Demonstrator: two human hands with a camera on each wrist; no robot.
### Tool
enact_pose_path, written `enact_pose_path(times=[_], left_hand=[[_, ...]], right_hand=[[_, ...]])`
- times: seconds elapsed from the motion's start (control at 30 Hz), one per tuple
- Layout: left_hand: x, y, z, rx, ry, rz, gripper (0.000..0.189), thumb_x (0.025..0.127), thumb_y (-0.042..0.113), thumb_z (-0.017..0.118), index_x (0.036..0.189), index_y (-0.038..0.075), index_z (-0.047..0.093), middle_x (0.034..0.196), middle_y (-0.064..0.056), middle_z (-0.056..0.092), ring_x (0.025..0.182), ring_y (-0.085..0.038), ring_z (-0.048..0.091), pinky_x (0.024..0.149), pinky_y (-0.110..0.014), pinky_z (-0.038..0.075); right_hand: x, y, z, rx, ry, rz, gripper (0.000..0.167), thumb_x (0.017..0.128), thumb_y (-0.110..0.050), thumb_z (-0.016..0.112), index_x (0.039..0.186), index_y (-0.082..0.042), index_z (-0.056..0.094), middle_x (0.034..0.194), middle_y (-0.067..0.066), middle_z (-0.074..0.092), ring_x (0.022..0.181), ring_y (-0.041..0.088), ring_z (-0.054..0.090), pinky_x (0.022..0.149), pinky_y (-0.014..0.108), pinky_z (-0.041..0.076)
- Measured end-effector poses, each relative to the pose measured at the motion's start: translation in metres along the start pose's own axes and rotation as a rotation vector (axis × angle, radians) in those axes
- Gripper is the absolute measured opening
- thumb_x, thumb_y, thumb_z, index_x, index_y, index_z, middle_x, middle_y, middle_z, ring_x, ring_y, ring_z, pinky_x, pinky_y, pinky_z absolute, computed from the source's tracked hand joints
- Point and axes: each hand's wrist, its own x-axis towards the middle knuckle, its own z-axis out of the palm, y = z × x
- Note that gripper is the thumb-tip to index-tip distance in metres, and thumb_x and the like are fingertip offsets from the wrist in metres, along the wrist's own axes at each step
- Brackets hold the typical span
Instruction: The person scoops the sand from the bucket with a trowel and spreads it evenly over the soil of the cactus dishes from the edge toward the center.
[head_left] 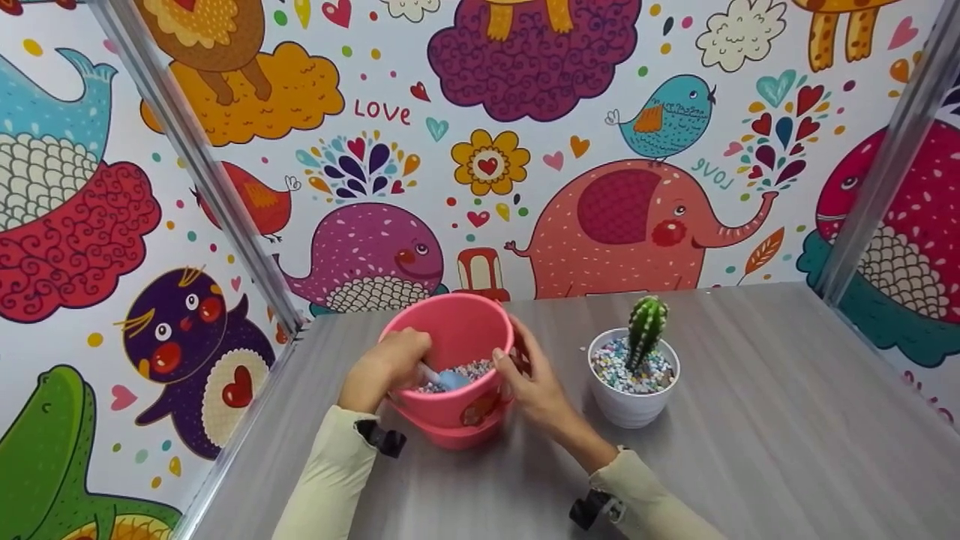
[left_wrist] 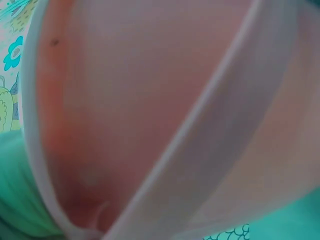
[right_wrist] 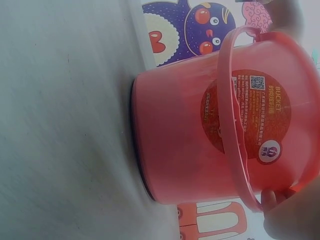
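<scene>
A pink plastic bucket [head_left: 463,435] stands on the table, with small coloured pebbles [head_left: 478,367] at its bottom. My left hand [head_left: 384,366] reaches over the near left rim and grips the handle of a small light-blue shovel [head_left: 452,380], whose blade lies among the pebbles. On the right side, my right hand [head_left: 536,386] holds the bucket's rim, thumb at the edge and fingers round the outside. The right wrist view shows the bucket's hanging handle [right_wrist: 229,110] and a round printed sticker [right_wrist: 272,107]. Pink bucket wall [left_wrist: 135,90] fills the blurred left wrist view.
To the right of the bucket stands a white pot [head_left: 631,411] filled with coloured pebbles, holding an upright green cactus [head_left: 646,330]. The grey wood-grain table [head_left: 780,420] ends at a wall [head_left: 360,45] printed with cartoon animals. Metal posts [head_left: 202,165] frame the corners.
</scene>
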Motion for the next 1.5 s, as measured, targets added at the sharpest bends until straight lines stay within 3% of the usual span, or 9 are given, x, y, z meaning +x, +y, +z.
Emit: enact_pose_path(times=[0.17,0.37,0.7,0.9,1.13,1.5], left_hand=[[-0.002,-0.003,0.0,-0.11,0.002,0.037,0.016,0.082,-0.012,0.074,0.084,0.002,0.08,0.075,-0.006,0.069,0.067,-0.016,0.054,0.061,-0.029,0.047],[-0.003,-0.004,0.002,-0.244,-0.009,0.018,0.013,0.091,-0.004,0.08,0.1,0.004,0.085,0.09,-0.006,0.077,0.079,-0.016,0.063,0.071,-0.03,0.054],[-0.002,-0.005,0.004,-0.287,0.045,-0.008,0.013,0.092,-0.001,0.082,0.101,0.007,0.084,0.094,-0.005,0.079,0.086,-0.017,0.066,0.085,-0.039,0.062],[-0.002,-0.006,0.004,-0.281,0.087,0.007,0.015,0.089,-0.005,0.081,0.1,0.006,0.084,0.093,-0.005,0.079,0.087,-0.018,0.066,0.085,-0.04,0.062],[-0.011,-0.014,0.005,-0.269,0.171,0.043,0.012,0.09,0.0,0.083,0.1,0.006,0.084,0.094,-0.005,0.08,0.089,-0.019,0.069,0.086,-0.043,0.062],[-0.021,-0.017,0.002,-0.349,0.261,0.03,0.017,0.091,-0.002,0.081,0.106,0.006,0.084,0.101,-0.008,0.081,0.091,-0.02,0.071,0.083,-0.041,0.063]], right_hand=[[0.001,0.001,0.0,-0.015,0.009,-0.008,0.072,0.109,-0.027,0.066,0.171,-0.017,0.03,0.172,0.015,0.041,0.154,0.045,0.045,0.124,0.053,0.042],[0.002,0.001,-0.001,-0.024,0.008,0.008,0.071,0.11,-0.027,0.065,0.171,-0.019,0.029,0.172,0.013,0.041,0.154,0.042,0.045,0.125,0.053,0.041],[0.001,-0.002,-0.001,-0.037,0.008,0.017,0.071,0.11,-0.033,0.065,0.171,-0.022,0.03,0.17,0.007,0.044,0.154,0.033,0.048,0.125,0.053,0.042],[0.002,-0.001,-0.002,-0.04,0.012,0.02,0.07,0.11,-0.033,0.066,0.17,-0.024,0.031,0.17,0.003,0.045,0.153,0.03,0.049,0.125,0.053,0.042],[0.001,0.003,-0.001,-0.021,-0.001,-0.01,0.071,0.109,-0.024,0.065,0.171,-0.019,0.03,0.17,0.011,0.044,0.153,0.038,0.047,0.124,0.055,0.043],[0.001,0.003,-0.001,-0.016,0.005,0.005,0.069,0.11,-0.025,0.064,0.17,-0.021,0.031,0.171,0.01,0.043,0.155,0.034,0.045,0.126,0.057,0.039]])
